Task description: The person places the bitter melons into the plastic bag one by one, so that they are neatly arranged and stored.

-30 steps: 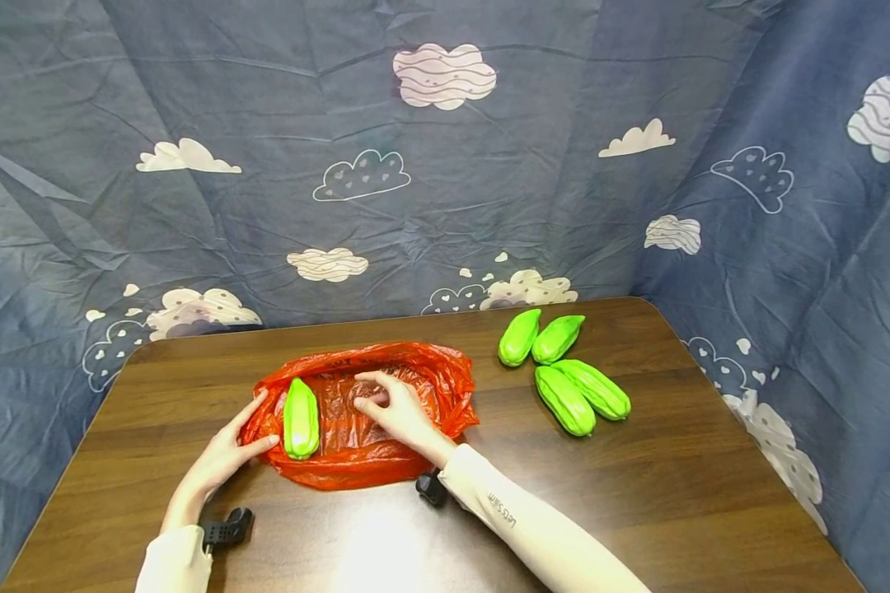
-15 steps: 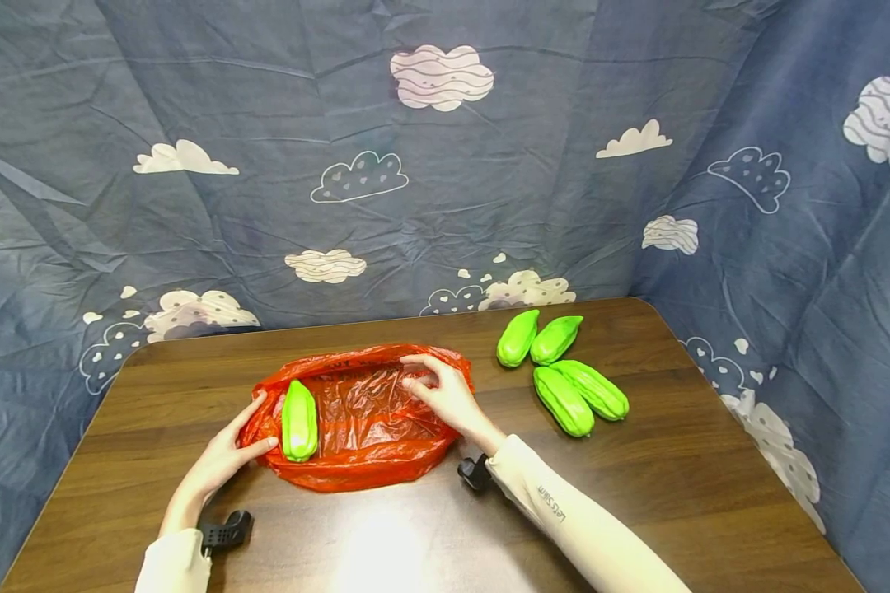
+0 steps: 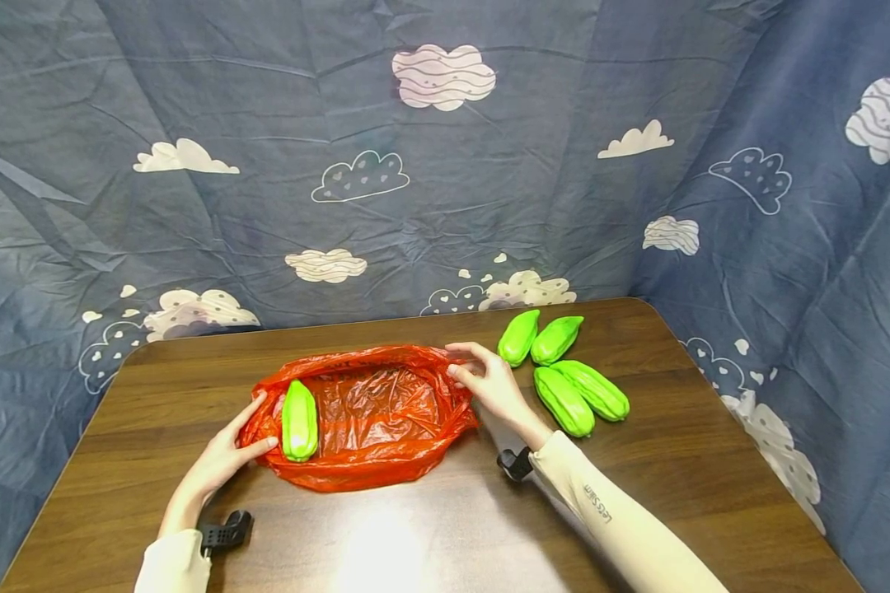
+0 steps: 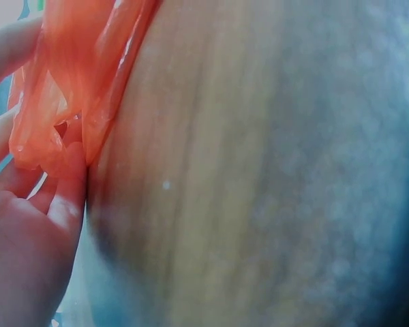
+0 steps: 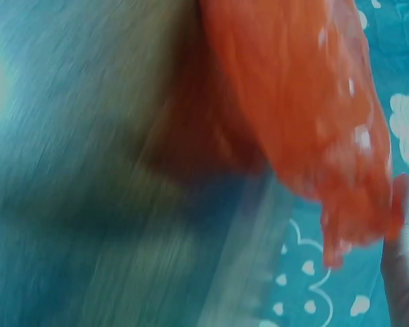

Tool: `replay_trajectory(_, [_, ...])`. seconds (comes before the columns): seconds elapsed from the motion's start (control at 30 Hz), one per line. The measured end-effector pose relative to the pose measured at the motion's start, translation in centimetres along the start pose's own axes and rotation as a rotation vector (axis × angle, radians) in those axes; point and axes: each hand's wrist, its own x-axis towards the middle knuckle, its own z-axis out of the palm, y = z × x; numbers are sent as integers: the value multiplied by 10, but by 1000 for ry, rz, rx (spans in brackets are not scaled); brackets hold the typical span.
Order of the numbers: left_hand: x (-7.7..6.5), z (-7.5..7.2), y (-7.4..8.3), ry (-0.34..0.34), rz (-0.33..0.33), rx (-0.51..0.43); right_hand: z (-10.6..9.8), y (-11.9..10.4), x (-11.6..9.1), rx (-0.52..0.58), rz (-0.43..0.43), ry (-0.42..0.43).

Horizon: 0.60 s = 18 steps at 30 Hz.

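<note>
A thin red plastic bag (image 3: 371, 461) lies on the table with its mouth spread wide. Inside its left end rests one bright green, ridged, gourd-like vegetable (image 3: 300, 422), pointed tip away from me. My left hand (image 3: 215, 465) touches the bag's left end, thumb and fingers spread apart along the rim. In the left wrist view, folds of the red bag (image 4: 82, 75) lie against that hand's fingers. My right hand (image 3: 493, 387) hovers at the bag's right rim, fingers loosely bent, holding nothing. The right wrist view is blurred, with only part of a finger (image 5: 401, 238) beside the red plastic.
Several more green vegetables (image 3: 564, 401) lie in a cluster on the right of the brown wooden table (image 3: 682, 494), close beyond my right hand. A dark blue cloth (image 3: 267, 165) with cloud prints hangs behind the table's back edge.
My right hand has moved rightward from over the middle of the bag to its right rim. The left hand, the bag and the vegetables have stayed nearly still.
</note>
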Motion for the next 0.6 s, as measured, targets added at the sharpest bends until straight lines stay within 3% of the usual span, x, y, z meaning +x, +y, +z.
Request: replay_trajectory(0.6, [1,0,0,10,-6,-2,-60,12,-13,-37,-25,78])
